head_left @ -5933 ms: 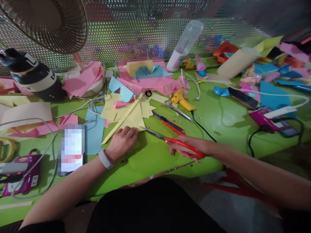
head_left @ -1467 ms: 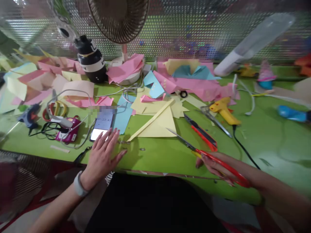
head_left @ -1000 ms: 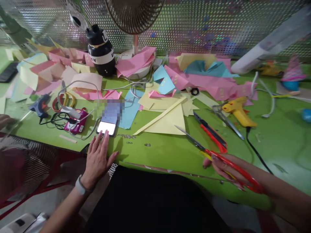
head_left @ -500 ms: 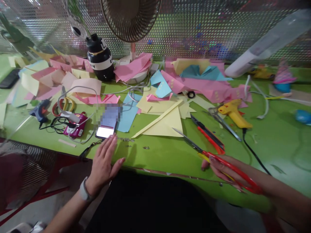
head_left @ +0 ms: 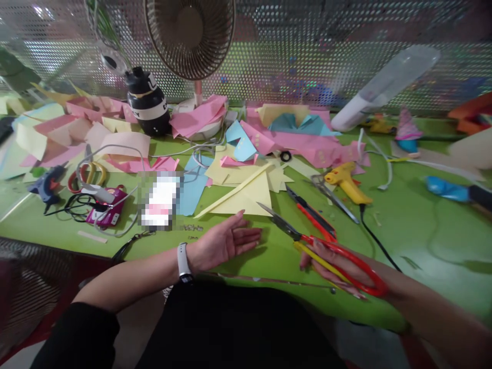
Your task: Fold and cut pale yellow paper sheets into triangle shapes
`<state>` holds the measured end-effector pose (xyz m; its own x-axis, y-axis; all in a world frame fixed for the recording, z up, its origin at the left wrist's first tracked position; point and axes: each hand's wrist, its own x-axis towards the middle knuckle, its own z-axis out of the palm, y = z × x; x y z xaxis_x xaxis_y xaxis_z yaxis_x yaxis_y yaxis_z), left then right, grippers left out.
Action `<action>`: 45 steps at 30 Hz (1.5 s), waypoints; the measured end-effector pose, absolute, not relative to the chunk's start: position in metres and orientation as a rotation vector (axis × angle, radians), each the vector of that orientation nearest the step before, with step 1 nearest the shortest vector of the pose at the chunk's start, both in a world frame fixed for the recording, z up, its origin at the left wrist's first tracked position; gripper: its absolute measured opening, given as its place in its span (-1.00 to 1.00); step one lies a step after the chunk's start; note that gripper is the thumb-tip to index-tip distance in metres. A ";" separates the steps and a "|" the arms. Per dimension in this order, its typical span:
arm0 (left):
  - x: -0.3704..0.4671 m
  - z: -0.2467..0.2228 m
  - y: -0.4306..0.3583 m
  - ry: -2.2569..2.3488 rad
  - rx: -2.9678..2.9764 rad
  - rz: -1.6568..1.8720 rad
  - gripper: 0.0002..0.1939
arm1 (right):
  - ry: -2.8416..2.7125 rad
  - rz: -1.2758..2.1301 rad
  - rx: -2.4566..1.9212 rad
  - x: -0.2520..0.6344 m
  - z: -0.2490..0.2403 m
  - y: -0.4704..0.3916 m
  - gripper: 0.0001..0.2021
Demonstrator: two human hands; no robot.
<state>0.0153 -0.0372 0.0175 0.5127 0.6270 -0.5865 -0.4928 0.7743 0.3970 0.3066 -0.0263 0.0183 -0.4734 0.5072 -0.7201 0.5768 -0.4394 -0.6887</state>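
Palm up, my left hand [head_left: 226,241] is open near the table's front edge, its fingers stretched to the right and nothing in them. My right hand [head_left: 330,264] is wrapped around the red and yellow handles of a pair of scissors [head_left: 284,228], whose blades point up and left. Just beyond the blade tips lies a yellow paper sheet [head_left: 246,197] with a folded strip across it. A red and black utility knife [head_left: 311,212] rests right of the blades. Left of my left hand is a phone [head_left: 159,200] with its screen lit.
A yellow glue gun [head_left: 348,184] and a second pair of scissors [head_left: 338,200] lie at right. A blue glue gun [head_left: 48,187] and a magenta power strip [head_left: 109,207] with tangled cords sit at left. Behind are pink papers [head_left: 303,146], a black bottle [head_left: 148,102] and a fan [head_left: 190,38].
My left hand has moved right, away from the phone, and turned palm up. The phone's screen has become brighter. My right hand still holds the scissors. The view has shifted to the right.
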 end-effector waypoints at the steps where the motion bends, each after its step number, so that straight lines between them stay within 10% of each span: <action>1: 0.017 0.018 -0.035 0.788 0.184 0.711 -0.52 | 1.617 -2.113 1.590 0.307 0.018 -0.027 -0.32; 28: 0.034 0.010 0.000 0.942 0.073 1.038 -0.78 | 1.640 -2.076 1.655 0.289 0.039 -0.030 -0.27; 45: 0.024 0.010 0.010 0.907 0.126 1.073 -0.81 | 1.507 -2.218 1.764 0.275 0.035 -0.024 -0.68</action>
